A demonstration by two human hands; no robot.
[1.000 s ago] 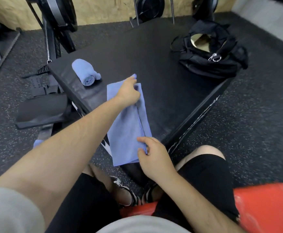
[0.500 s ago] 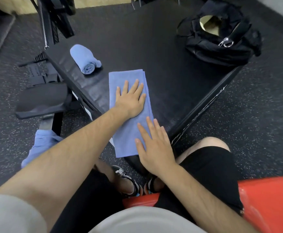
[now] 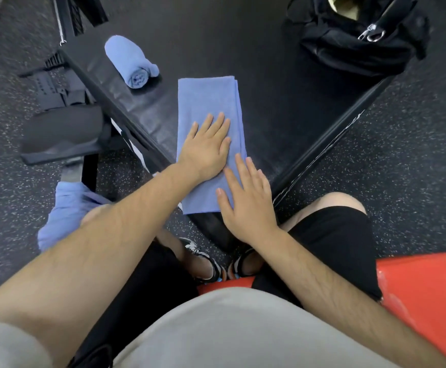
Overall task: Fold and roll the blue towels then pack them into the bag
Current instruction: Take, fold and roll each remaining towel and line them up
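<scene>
Pressing flat on the towel (image 3: 208,102) with both hands, fingers straight, palms down, gripping nothing. Resting the left hand (image 3: 206,151) across the strip's middle; laying the right hand (image 3: 246,200) just beside it on the near end, fingertips almost touching the left hand's edge. Lying lengthwise on the black table (image 3: 269,75) and reaching its near corner: a long, narrow blue strip, smooth, with layered edges showing along its right side. Sitting well apart to the left on the same table: a rolled towel (image 3: 131,62), spiral end facing the camera. Standing at the far right: the black bag (image 3: 349,49), gaping open on top. Lying crumpled on the floor (image 3: 402,181) at left: more blue cloth (image 3: 65,208).
</scene>
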